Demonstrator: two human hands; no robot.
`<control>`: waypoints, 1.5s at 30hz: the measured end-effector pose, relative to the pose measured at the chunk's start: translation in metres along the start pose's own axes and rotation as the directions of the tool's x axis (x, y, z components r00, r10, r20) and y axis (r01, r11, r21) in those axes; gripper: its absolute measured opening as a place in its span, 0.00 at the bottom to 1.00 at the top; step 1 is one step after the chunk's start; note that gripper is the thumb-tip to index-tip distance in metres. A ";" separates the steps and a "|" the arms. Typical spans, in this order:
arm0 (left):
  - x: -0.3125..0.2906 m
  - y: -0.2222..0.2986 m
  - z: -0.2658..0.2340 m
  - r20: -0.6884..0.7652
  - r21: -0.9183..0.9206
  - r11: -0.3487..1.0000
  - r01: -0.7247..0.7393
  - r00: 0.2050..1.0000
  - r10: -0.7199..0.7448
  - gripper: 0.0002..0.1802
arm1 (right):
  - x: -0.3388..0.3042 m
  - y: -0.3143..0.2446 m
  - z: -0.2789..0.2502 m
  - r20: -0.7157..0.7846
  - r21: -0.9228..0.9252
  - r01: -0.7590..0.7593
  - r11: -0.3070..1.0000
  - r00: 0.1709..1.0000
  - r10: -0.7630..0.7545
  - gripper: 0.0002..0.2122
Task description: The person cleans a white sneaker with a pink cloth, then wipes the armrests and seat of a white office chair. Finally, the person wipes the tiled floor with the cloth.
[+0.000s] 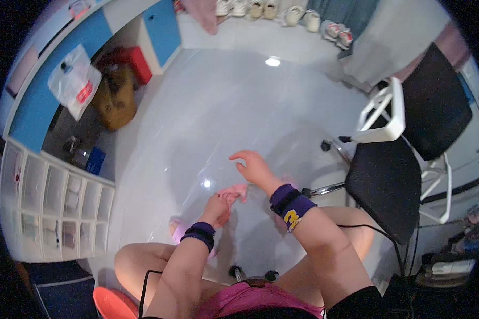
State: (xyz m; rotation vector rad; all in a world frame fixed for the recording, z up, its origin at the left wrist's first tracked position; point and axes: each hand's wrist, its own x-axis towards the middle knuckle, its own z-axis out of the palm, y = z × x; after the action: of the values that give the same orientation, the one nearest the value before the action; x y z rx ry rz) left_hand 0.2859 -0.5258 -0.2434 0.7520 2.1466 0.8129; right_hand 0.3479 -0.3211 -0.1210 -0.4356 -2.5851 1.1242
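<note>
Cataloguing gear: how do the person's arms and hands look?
The left hand and right hand are gloveless. The left wristband and right wristband are dark purple with black straps; the right bears a yellow-and-white mark. Black cables show at both sides; the right sleeve is black.

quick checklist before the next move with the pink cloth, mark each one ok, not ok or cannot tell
1. Left hand gripping the pink cloth: ok, fingers closed on it.
2. Right hand free: ok, open with fingers curved, nothing visible in it.
3. Right hand touching the cloth: not ok, it is apart from it.
4. Cloth spread flat: not ok, it looks bunched.
5. Black cable by the right forearm not touching the office chair: cannot tell, they overlap in this view.
</note>
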 end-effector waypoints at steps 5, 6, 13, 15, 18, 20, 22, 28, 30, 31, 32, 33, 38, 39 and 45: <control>0.047 0.122 0.006 0.005 -0.038 0.988 -0.150 0.989 0.150 0.25 | 0.018 -0.093 -0.145 -0.082 0.009 0.175 0.984 0.981 -0.174 0.11; 0.054 0.147 0.010 -0.004 -0.062 0.964 -0.258 0.966 0.258 0.25 | 0.007 -0.111 -0.174 -0.148 -0.024 0.240 0.970 0.959 -0.241 0.11; 0.011 0.317 0.021 0.033 -0.161 0.814 -0.558 0.821 0.570 0.18 | -0.195 -0.127 -0.318 -0.525 -0.244 0.030 0.969 0.836 -0.159 0.10; 0.001 0.338 0.014 0.080 -0.114 0.802 -0.586 0.800 0.595 0.19 | -0.264 -0.080 -0.328 -0.700 -0.248 -0.195 0.949 0.713 -0.036 0.11; -0.017 0.374 0.013 0.129 -0.078 0.756 -0.649 0.746 0.654 0.18 | -0.387 0.012 -0.346 -0.872 -0.299 -0.596 0.745 0.488 0.040 0.15; -0.035 0.399 0.018 0.183 -0.067 0.724 -0.687 0.705 0.685 0.18 | -0.457 0.057 -0.342 -0.963 -0.242 -0.894 0.377 0.267 0.017 0.23; -0.058 0.429 0.025 0.249 -0.052 0.689 -0.723 0.658 0.710 0.17 | -0.497 0.103 -0.340 -0.977 0.035 -0.880 0.473 0.071 0.203 0.27; -0.103 0.463 0.038 0.421 0.029 0.596 -0.803 0.550 0.721 0.16 | -0.467 0.106 -0.298 -0.934 0.306 -0.626 0.717 -0.052 0.354 0.32; -0.116 0.469 0.050 0.473 0.036 0.561 -0.827 0.508 0.720 0.17 | -0.458 0.100 -0.277 -0.936 0.303 -0.612 0.730 -0.049 0.347 0.32; -0.123 0.470 0.053 0.501 0.047 0.549 -0.834 0.495 0.710 0.17 | -0.453 0.090 -0.267 -0.916 0.340 -0.566 0.751 -0.016 0.402 0.31; -0.130 0.471 0.056 0.541 0.077 0.529 -0.845 0.481 0.690 0.18 | -0.450 0.079 -0.258 -0.892 0.378 -0.518 0.768 0.019 0.452 0.30; -0.144 0.479 0.058 0.578 0.094 0.501 -0.861 0.456 0.676 0.18 | -0.447 0.056 -0.263 -0.844 0.486 -0.385 0.785 0.025 0.535 0.27; -0.164 0.495 0.091 0.628 0.087 0.369 -0.925 0.338 0.701 0.26 | -0.484 0.084 -0.292 -0.928 0.367 -0.438 0.821 -0.108 0.357 0.24; -0.167 0.502 0.101 0.660 0.057 0.375 -0.925 0.317 0.681 0.33 | -0.499 0.098 -0.308 -0.940 0.342 -0.435 0.833 -0.142 0.311 0.24; -0.195 0.531 0.131 0.497 0.000 0.219 -0.976 0.190 0.847 0.42 | -0.506 0.104 -0.357 -0.915 0.403 -0.360 0.841 -0.192 0.356 0.26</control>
State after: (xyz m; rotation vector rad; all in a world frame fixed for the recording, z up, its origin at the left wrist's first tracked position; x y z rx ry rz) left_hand 0.6380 -0.2865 0.1517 2.3552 1.2041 0.7276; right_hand 0.9604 -0.2137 -0.0356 -1.4428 -0.9734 0.4097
